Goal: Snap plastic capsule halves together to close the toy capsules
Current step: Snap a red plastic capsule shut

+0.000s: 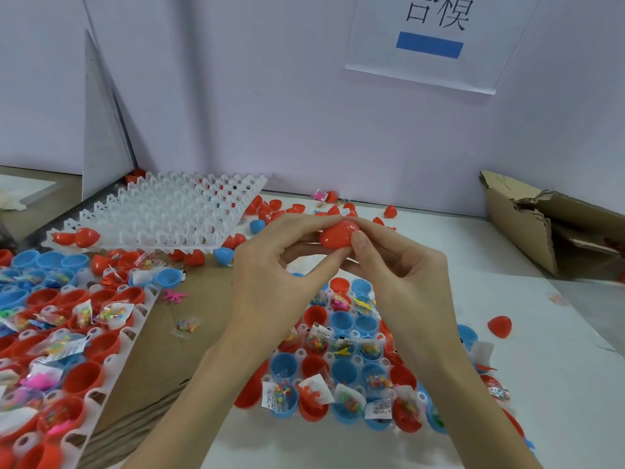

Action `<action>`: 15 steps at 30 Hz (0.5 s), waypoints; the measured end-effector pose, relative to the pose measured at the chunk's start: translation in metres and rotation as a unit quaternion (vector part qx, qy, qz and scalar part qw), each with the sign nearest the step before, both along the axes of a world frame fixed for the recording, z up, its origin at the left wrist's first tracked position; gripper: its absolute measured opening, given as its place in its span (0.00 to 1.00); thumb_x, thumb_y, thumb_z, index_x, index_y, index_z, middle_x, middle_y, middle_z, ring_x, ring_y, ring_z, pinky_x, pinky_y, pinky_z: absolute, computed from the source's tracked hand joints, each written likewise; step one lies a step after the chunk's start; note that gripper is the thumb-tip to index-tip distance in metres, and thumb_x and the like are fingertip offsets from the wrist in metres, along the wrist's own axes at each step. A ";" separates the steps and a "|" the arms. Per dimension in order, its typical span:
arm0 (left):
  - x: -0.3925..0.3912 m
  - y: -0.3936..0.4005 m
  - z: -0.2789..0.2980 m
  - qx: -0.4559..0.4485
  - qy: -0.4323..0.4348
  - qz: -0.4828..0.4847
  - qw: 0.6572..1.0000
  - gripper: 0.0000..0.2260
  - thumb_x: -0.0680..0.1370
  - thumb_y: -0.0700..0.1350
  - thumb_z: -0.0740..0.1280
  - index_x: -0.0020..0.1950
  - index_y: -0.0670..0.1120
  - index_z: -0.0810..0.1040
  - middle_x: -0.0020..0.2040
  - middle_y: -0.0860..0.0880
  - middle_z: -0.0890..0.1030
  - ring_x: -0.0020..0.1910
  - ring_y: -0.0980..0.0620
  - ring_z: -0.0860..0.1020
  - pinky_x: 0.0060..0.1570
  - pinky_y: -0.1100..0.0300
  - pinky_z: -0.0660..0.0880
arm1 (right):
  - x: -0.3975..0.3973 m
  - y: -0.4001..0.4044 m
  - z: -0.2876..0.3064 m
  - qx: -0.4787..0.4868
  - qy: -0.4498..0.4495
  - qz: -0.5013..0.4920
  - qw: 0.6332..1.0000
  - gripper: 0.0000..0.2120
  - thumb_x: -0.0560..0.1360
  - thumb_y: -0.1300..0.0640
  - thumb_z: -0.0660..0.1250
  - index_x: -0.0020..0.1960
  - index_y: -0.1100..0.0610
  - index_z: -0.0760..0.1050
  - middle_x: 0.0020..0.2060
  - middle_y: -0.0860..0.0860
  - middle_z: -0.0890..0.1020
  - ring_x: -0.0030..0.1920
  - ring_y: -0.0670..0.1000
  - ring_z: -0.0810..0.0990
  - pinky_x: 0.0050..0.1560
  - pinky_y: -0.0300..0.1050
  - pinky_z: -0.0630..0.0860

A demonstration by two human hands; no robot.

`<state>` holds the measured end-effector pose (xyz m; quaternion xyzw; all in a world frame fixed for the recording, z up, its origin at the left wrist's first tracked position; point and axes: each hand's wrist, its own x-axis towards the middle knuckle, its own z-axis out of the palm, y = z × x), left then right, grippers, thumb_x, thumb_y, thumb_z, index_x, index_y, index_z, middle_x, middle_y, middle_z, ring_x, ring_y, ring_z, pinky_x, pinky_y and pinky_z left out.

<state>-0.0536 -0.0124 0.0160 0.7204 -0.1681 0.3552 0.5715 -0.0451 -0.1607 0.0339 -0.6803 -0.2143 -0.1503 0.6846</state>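
Note:
A red capsule point(338, 234) is held up between both hands at the middle of the view. My left hand point(274, 279) pinches it from the left with thumb and fingers, and my right hand point(406, 275) pinches it from the right, thumb on its front. Below the hands lies a white tray point(353, 360) of open red and blue capsule halves, many holding small toy packets. A second tray point(135, 308) of filled halves lies at the left.
An empty white tray point(162, 214) sits at the back left with a closed red capsule point(86, 236) on it. Loose red and blue halves lie along the back wall. A red half point(500, 326) lies at the right. A torn cardboard box point(554, 228) stands far right.

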 end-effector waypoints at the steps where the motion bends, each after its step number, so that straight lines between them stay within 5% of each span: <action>1: 0.000 0.001 0.000 0.005 -0.001 0.001 1.000 0.16 0.75 0.41 0.77 0.63 0.45 0.84 0.56 0.52 0.85 0.55 0.50 0.85 0.55 0.57 0.83 | -0.001 0.001 0.001 -0.002 -0.004 -0.001 1.000 0.10 0.78 0.56 0.68 0.56 0.44 0.81 0.48 0.39 0.87 0.49 0.42 0.86 0.47 0.32 0.80; 8: -0.002 0.001 -0.001 0.048 -0.032 0.038 0.998 0.16 0.75 0.40 0.77 0.62 0.42 0.84 0.56 0.48 0.85 0.54 0.50 0.85 0.54 0.53 0.84 | -0.002 0.002 0.001 -0.002 -0.021 -0.004 1.000 0.11 0.78 0.56 0.69 0.58 0.45 0.81 0.50 0.40 0.87 0.51 0.42 0.86 0.48 0.33 0.81; 15: -0.003 0.001 -0.001 0.143 -0.072 0.122 0.979 0.15 0.75 0.41 0.79 0.61 0.42 0.85 0.53 0.49 0.84 0.50 0.55 0.83 0.55 0.63 0.80 | -0.002 0.003 -0.001 -0.065 -0.032 -0.004 0.997 0.14 0.81 0.60 0.67 0.63 0.46 0.78 0.48 0.35 0.86 0.50 0.40 0.85 0.49 0.33 0.81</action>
